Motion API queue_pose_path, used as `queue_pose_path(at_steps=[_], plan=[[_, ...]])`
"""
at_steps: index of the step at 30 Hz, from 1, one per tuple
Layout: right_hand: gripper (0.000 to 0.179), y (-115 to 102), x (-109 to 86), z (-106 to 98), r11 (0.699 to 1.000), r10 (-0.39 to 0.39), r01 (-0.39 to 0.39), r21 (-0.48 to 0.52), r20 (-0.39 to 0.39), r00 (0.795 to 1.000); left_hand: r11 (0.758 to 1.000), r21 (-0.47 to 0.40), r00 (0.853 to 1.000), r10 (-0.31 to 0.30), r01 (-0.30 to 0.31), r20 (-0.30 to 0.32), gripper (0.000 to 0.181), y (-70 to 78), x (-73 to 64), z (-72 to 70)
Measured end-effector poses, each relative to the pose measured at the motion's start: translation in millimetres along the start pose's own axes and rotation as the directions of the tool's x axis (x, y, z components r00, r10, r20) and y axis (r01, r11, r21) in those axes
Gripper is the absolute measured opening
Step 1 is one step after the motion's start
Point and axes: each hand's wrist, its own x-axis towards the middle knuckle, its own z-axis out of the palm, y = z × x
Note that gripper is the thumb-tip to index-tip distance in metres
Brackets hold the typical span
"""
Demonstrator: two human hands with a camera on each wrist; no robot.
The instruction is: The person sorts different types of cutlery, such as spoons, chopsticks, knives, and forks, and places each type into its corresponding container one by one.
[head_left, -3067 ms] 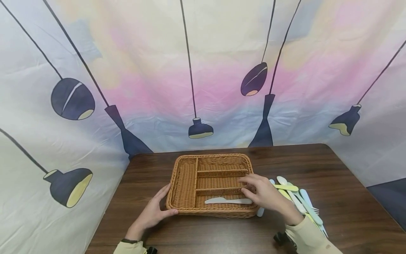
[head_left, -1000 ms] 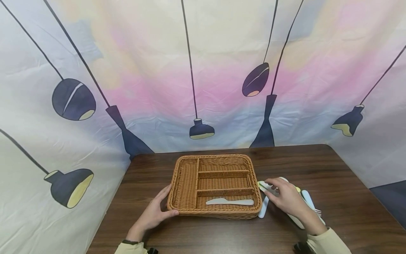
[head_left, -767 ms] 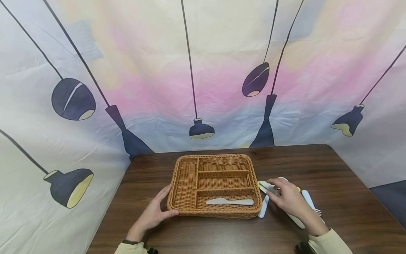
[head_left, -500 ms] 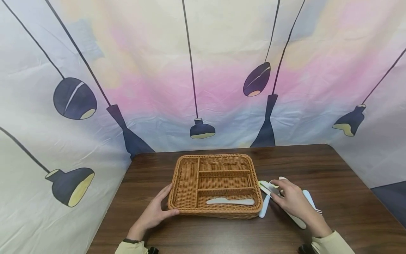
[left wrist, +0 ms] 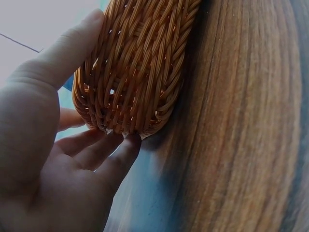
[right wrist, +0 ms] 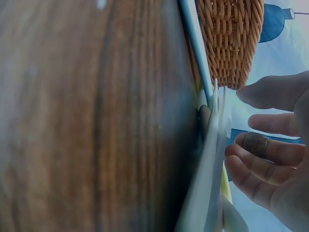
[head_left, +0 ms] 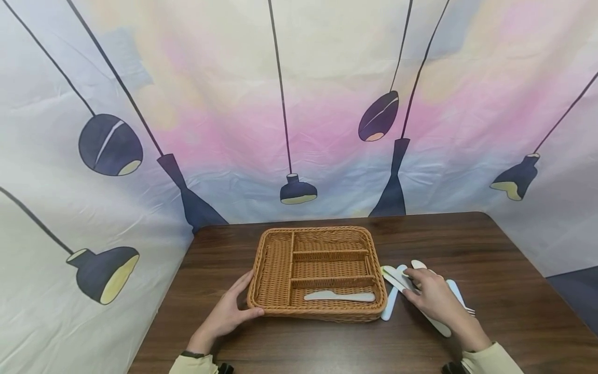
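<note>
The basket looks like rough, woven wicker; the cutlery, smooth plastic; the table, faintly glossy wood grain; the backdrop, creased, matt cloth.

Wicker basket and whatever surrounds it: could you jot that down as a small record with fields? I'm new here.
Container: brown wicker basket, four compartments
Inside: one white knife, in the right-side compartment nearest the person
Left hand: grips the basket's near left corner
Right hand: at the loose cutlery, no piece clearly held
Cutlery colours: mostly white and light blue
Cutlery place: right of the basket
Surface: dark wooden table
Backdrop: cloth with painted hanging lamps
</note>
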Motion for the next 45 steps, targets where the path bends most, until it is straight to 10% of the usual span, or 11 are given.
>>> queue_pose_path(at_steps=[45], plan=[[0.027,5.3,0.2,4.6,0.996,0.081,-0.074,-0.059,0.138,0.987,0.998,-0.053,0.999,0.031,-0.030,0.018,0.101,-3.3,1.2,0.1]])
